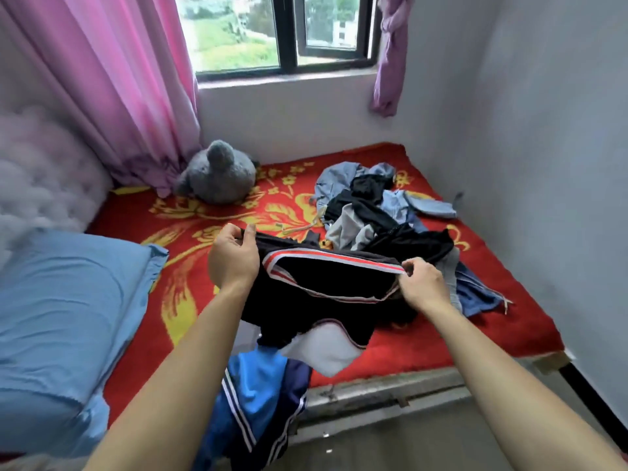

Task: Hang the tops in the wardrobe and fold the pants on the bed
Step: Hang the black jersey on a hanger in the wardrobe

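Centre of frame: black garment (326, 287) with a red-and-white striped band, held above the bed (509, 311).
Holding it: left hand (234, 258), grip pinched on the band's left end; right hand (423, 283), grip pinched on its right end.
Centre right: clothes pile (370, 212) on the bed.
Bottom centre: blue striped garment (258, 385) draped over the bed edge.
Left: blue pillow (68, 300).

Single head cam, wide-angle, looks fwd & down from bedside over the bed (509, 321) twd the window (238, 32).
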The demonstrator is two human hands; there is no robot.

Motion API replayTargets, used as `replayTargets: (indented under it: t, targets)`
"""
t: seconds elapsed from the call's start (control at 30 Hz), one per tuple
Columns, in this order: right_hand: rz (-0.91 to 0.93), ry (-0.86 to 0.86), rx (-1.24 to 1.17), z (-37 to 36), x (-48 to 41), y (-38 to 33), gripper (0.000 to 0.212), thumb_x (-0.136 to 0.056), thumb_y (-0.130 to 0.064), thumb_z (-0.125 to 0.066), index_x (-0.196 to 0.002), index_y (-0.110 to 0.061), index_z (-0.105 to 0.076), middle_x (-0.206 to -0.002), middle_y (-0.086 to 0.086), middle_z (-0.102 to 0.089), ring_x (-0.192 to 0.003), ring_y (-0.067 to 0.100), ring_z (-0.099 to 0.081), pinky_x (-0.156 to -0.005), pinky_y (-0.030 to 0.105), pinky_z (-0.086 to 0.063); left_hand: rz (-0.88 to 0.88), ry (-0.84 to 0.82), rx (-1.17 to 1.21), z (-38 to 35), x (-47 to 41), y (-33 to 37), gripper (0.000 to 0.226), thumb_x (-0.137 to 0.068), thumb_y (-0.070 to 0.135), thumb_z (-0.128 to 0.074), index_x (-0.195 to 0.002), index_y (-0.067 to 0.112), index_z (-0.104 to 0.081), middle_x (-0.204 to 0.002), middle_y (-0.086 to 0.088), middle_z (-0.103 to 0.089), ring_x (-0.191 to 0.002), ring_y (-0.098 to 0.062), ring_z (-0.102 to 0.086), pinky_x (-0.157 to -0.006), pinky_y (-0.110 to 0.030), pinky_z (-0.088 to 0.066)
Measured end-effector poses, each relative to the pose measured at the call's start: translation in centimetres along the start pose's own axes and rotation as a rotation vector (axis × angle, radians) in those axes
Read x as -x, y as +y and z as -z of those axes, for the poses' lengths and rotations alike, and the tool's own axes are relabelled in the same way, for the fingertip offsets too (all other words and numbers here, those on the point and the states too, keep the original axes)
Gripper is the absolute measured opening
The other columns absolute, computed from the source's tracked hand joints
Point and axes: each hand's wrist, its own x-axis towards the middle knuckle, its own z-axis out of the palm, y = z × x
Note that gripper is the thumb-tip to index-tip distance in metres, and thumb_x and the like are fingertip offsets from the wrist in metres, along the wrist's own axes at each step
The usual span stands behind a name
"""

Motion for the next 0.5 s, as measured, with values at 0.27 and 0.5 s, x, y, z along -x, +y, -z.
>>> replayTargets:
  t: [0.27, 0.5]
  targets:
    - [0.102, -0.269, -0.588, 4.8, -1.4, -7.8, 0.02, -0.088, -0.014, -0.056, -0.094, -0.02, -0.074, -0.099, 0.004, -0.076, -0.093, 0.02, -0.07, -0.09, 0.039, -0.054, 0.318, 0.034, 0.113, 3.5, -0.6, -0.2, 0.037, -0.098, 0.025, -0.053, -0.066, 0.007, -0.049, -0.065, -0.006, -0.048, -0.071, -0.022, -0.048, -0.055, -0.034, -0.034]
    - [0.22, -0.551, -0.852, 5.5, 1.7, -12.7, 0.025, -0.082, -0.024, -0.052, -0.093, -0.018, -0.074, -0.076, 0.001, -0.072, -0.068, 0.016, -0.067, -0.061, 0.025, -0.052, 0.622, -0.077, 0.697, 7.0, 5.7, 1.6, 0.017, -0.099, 0.0, -0.046, -0.108, 0.013, -0.051, -0.082, -0.008, -0.059, -0.065, -0.017, -0.061, -0.065, -0.037, -0.058]
